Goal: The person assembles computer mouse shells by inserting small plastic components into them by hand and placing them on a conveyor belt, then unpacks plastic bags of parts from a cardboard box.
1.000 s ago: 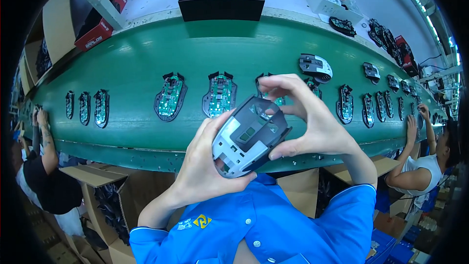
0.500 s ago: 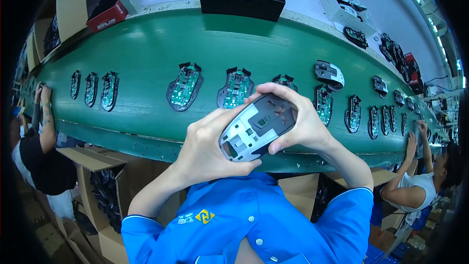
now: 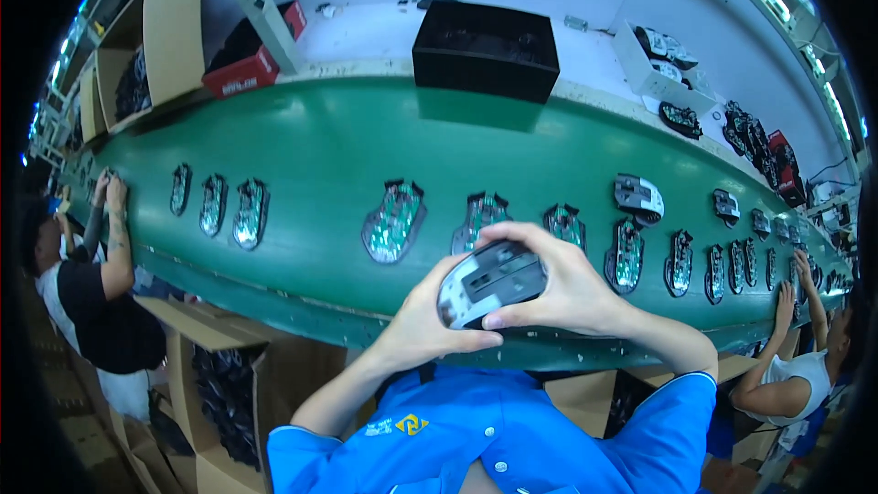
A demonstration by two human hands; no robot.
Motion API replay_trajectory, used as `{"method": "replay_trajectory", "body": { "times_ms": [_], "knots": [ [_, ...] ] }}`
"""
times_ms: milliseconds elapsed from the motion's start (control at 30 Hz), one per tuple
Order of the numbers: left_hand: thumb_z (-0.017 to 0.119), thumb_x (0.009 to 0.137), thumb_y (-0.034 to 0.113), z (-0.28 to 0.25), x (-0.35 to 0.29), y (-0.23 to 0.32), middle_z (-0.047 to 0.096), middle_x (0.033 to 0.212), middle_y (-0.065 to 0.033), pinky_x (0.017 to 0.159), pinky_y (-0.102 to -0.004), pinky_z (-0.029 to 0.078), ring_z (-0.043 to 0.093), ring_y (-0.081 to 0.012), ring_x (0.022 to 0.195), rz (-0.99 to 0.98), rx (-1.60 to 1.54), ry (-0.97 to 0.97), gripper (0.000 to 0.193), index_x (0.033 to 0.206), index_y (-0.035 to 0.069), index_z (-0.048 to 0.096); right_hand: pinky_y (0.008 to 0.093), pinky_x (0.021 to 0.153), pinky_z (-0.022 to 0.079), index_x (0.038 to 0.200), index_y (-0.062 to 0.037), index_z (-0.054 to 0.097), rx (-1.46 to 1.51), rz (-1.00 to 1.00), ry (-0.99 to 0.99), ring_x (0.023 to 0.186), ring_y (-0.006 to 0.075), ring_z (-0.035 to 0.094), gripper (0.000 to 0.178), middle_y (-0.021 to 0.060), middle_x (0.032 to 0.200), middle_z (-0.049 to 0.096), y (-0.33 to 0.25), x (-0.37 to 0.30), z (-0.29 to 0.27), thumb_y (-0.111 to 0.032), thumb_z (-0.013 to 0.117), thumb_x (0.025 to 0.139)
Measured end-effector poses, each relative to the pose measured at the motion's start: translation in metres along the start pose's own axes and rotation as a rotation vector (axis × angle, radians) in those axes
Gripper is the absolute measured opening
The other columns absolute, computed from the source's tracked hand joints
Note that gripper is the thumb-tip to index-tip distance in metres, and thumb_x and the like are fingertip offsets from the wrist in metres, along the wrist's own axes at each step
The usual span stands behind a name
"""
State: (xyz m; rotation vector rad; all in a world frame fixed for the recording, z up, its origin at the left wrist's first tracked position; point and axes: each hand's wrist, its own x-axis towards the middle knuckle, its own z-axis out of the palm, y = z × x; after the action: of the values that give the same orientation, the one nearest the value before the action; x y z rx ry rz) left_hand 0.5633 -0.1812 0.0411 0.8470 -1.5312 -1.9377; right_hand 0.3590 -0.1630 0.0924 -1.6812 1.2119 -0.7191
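The left hand (image 3: 423, 318) and right hand (image 3: 569, 285) both grip a grey mouse shell (image 3: 498, 282). A black box (image 3: 483, 71) sits past it at twelve o'clock.

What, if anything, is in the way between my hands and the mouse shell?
Nothing visible is in the way: your left hand holds the mouse shell directly at its paler end, your right hand at its darker end. The nearest circuit board lies on the green belt beyond, not between.
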Motion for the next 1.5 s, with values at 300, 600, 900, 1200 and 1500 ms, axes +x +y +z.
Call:
{"method": "replay_trajectory", "body": {
  "times_ms": [300, 600, 900, 1200, 1500],
  "knots": [
    [0.074, 0.072, 0.040, -0.067, -0.013, -0.046, 0.051, 0.095, -0.0109, 0.034, -0.0191, 0.036, 0.046, -0.0088, 0.045, -0.024, -0.813, -0.009, 0.084, 0.129, -0.004, 0.031, 0.0351, 0.077, 0.052, 0.095, -0.0021, 0.068, -0.641, -0.174, 0.455, 0.081, 0.0263, 0.066, 0.023, 0.0142, 0.089, 0.068, 0.064, 0.179, -0.154, -0.015, 0.066, 0.076],
    [0.073, 0.072, 0.047, -0.114, -0.034, -0.054, 0.043, 0.105, -0.0123, 0.046, -0.0236, 0.039, 0.043, -0.0147, 0.065, 0.077, -0.958, 0.135, 0.082, 0.130, 0.003, 0.034, 0.0363, 0.080, 0.050, 0.097, -0.0095, 0.068, -0.781, 0.014, 0.187, 0.090, 0.0261, 0.063, 0.030, 0.0096, 0.089, 0.067, 0.126, 0.352, -0.158, -0.015, 0.070, 0.067],
    [0.073, 0.071, 0.050, -0.133, -0.030, -0.053, 0.043, 0.105, -0.0111, 0.049, -0.0239, 0.038, 0.042, -0.0150, 0.066, 0.122, -1.153, 0.220, 0.082, 0.131, 0.008, 0.035, 0.0365, 0.074, 0.051, 0.086, -0.0045, 0.066, -0.816, 0.009, 0.135, 0.081, 0.0259, 0.064, 0.026, 0.0104, 0.083, 0.066, 0.127, 0.363, -0.138, -0.026, 0.068, 0.072],
    [0.072, 0.072, 0.051, -0.131, -0.026, -0.045, 0.041, 0.105, -0.0114, 0.050, -0.0250, 0.038, 0.042, -0.0163, 0.068, 0.158, -1.251, 0.157, 0.084, 0.132, 0.008, 0.034, 0.0294, 0.056, 0.059, 0.124, 0.0078, 0.046, 0.181, 0.336, 0.184, 0.089, 0.0224, 0.066, 0.054, 0.0170, 0.107, 0.062, 0.123, 0.333, -0.212, -0.013, 0.067, 0.080],
    [0.042, 0.087, 0.059, -0.096, -0.007, -0.030, 0.049, 0.121, -0.0172, 0.054, -0.0337, 0.044, 0.056, -0.0286, 0.092, -0.010, -1.346, 0.033, 0.069, 0.136, 0.010, 0.035, 0.0241, 0.045, 0.054, 0.103, 0.0012, 0.063, 0.198, 0.072, -0.229, 0.077, 0.0136, 0.065, 0.025, 0.0103, 0.088, 0.066, -0.020, 0.181, -0.085, -0.016, 0.062, 0.085]
  ]
}}
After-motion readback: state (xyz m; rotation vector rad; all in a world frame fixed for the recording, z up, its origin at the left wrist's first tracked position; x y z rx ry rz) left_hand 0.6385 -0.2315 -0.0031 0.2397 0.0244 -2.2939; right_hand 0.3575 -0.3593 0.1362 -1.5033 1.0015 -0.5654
